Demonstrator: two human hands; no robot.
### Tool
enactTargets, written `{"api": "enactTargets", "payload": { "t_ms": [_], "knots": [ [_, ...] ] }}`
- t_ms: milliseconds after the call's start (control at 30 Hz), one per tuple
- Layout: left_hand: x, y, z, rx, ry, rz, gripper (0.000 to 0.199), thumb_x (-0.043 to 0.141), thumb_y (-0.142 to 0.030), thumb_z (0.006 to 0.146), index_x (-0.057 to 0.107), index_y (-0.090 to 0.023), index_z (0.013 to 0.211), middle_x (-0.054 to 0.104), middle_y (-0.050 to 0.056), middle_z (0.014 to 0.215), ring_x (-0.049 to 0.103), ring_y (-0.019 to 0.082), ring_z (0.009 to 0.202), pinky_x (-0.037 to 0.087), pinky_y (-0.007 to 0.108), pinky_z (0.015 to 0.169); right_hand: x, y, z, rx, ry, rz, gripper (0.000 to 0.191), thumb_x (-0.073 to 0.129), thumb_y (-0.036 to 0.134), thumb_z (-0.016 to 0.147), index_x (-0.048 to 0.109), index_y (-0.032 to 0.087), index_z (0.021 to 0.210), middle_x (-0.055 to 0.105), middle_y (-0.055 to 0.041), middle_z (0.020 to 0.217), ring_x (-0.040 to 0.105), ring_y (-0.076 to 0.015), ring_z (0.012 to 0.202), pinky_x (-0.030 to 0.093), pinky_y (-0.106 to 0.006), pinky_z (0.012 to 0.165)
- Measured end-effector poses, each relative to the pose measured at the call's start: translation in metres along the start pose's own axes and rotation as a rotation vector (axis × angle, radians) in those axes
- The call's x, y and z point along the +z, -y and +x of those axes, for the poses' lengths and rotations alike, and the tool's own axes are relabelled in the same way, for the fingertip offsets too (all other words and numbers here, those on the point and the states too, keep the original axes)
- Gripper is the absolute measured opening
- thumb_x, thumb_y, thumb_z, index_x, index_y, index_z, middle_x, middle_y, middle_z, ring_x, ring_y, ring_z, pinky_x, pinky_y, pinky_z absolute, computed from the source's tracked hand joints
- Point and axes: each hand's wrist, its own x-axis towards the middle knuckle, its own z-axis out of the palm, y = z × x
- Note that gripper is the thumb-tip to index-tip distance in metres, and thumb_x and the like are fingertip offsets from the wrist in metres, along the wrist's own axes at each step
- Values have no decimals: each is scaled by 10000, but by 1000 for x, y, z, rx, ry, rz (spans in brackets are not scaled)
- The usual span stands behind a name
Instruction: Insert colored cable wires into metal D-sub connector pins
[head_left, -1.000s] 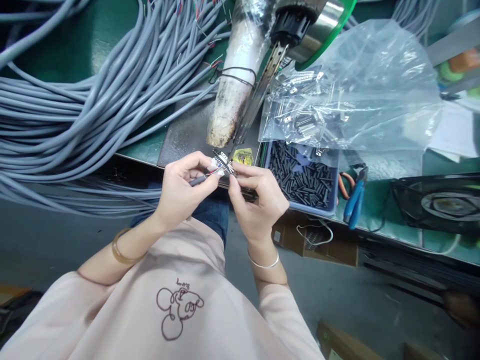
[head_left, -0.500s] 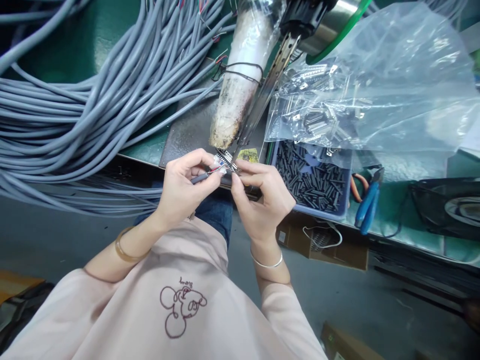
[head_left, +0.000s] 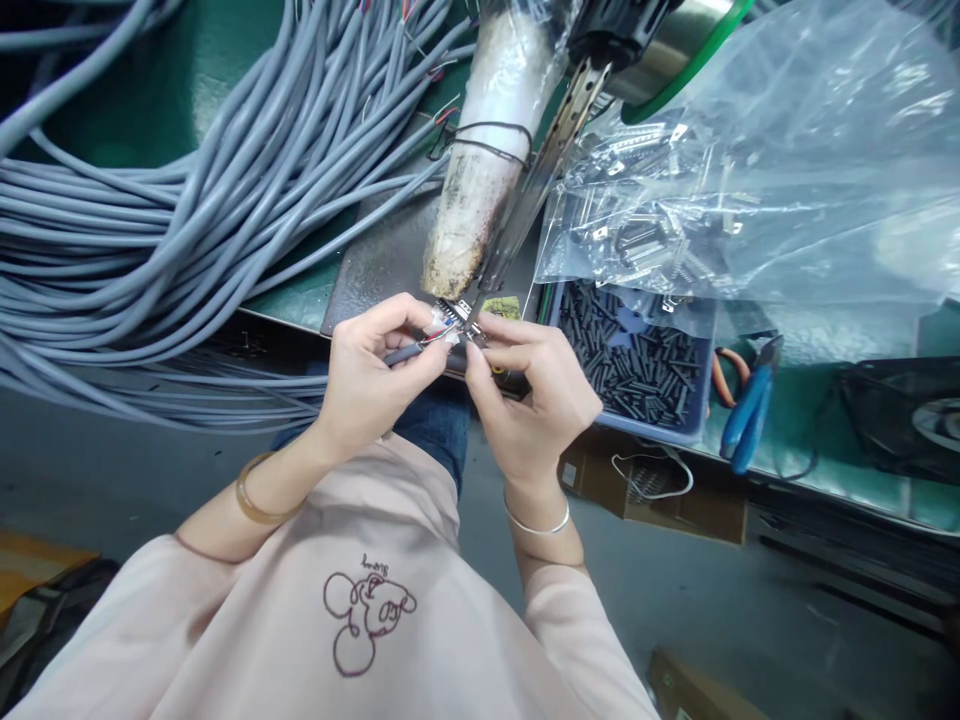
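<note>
My left hand (head_left: 375, 370) is closed on the end of a grey cable (head_left: 405, 353), with thin coloured wires fanned out between thumb and forefinger. Just beyond the fingertips lies a small metal pin connector (head_left: 453, 312). A soldering iron (head_left: 559, 145) slants down from above, its tip by the connector and wires. On the other side, my right hand (head_left: 532, 385) pinches thumb against forefinger close to the tip. What sits in that pinch is too small to make out. A white, scorched tube (head_left: 476, 190) tied with black wire ends right above the connector.
Grey cables (head_left: 187, 230) fill the left. At right, a blue bin (head_left: 694, 425) holds short black tubes beneath a clear bag (head_left: 810, 200) of metal connectors. Blue-handled cutters (head_left: 750, 420) lie beside it. A solder spool (head_left: 679, 60) hangs above; an open carton (head_left: 682, 515) stands below.
The whole view has shifted slightly, so the bench things appear a little further right. Both hands stay at the connector beneath the iron, in nearly the same pose.
</note>
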Motion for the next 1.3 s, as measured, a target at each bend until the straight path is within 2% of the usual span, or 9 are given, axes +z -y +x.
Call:
{"api": "enactTargets", "payload": {
  "t_ms": [500, 700, 767, 867, 900, 967, 1100, 1167, 1300],
  "knots": [
    [-7, 5, -4, -99, 116, -21, 78, 741, -179, 735, 669, -167, 707, 667, -1, 685, 513, 61, 540, 403, 172, 479, -2, -1, -10, -134, -11, -96, 193, 727, 86, 883, 606, 234, 857, 826, -34, 964, 792, -132, 815, 618, -208, 720],
    [-13, 1, -7, -195, 156, -236, 150, 743, -175, 699, 596, -178, 730, 582, -49, 599, 449, 41, 460, 373, 164, 441, -9, 2, -18, 124, 3, 102, 147, 710, 100, 891, 663, 238, 880, 808, 26, 885, 784, -126, 774, 619, -211, 653],
    [-15, 2, -8, -258, 191, -285, 168, 750, -202, 712, 584, -178, 727, 592, -43, 585, 450, 46, 434, 363, 172, 421, -13, -2, -22, 136, -94, 136, 132, 703, 121, 903, 708, 245, 947, 776, 52, 779, 735, -113, 616, 572, -207, 529],
    [-17, 3, -10, -317, 226, -315, 165, 749, -224, 723, 594, -171, 746, 678, 1, 657, 473, 51, 426, 367, 182, 410, -19, -7, -21, -68, -372, 121, 120, 696, 224, 929, 769, 264, 1016, 646, 82, 591, 465, -72, 352, 403, -240, 356],
    [-18, 3, -11, -325, 232, -321, 152, 741, -222, 724, 600, -169, 750, 694, 10, 675, 477, 51, 426, 372, 182, 410, -20, -7, -19, -129, -457, 118, 138, 697, 260, 930, 776, 271, 1042, 624, 81, 588, 381, -59, 327, 357, -251, 335],
    [-18, 2, -13, -331, 238, -331, 117, 719, -206, 723, 614, -163, 754, 706, 17, 684, 484, 49, 425, 382, 180, 411, -21, -2, -15, -128, -530, 126, 225, 696, 273, 923, 754, 285, 1140, 662, 63, 681, 379, -44, 331, 336, -249, 323],
    [-18, 0, -14, -336, 240, -335, 81, 699, -180, 706, 633, -157, 748, 678, 1, 624, 491, 50, 413, 396, 174, 405, -18, 9, -17, 106, -326, 127, 273, 619, 188, 966, 664, 285, 1218, 769, 25, 851, 698, -112, 528, 544, -228, 435],
    [-18, 0, -14, -346, 245, -331, 98, 710, -177, 694, 623, -164, 737, 643, -19, 580, 496, 54, 406, 410, 172, 402, -17, 11, -22, 177, -212, 113, 170, 643, 165, 959, 678, 254, 1099, 786, 23, 862, 763, -142, 639, 629, -258, 557],
    [-20, 0, -13, -359, 281, -326, 149, 734, -177, 697, 589, -178, 736, 614, -37, 522, 513, 68, 401, 453, 177, 411, -17, 12, -26, 133, -62, 143, 93, 696, 146, 921, 650, 226, 932, 804, 13, 881, 801, -158, 807, 649, -258, 674]
  ]
}}
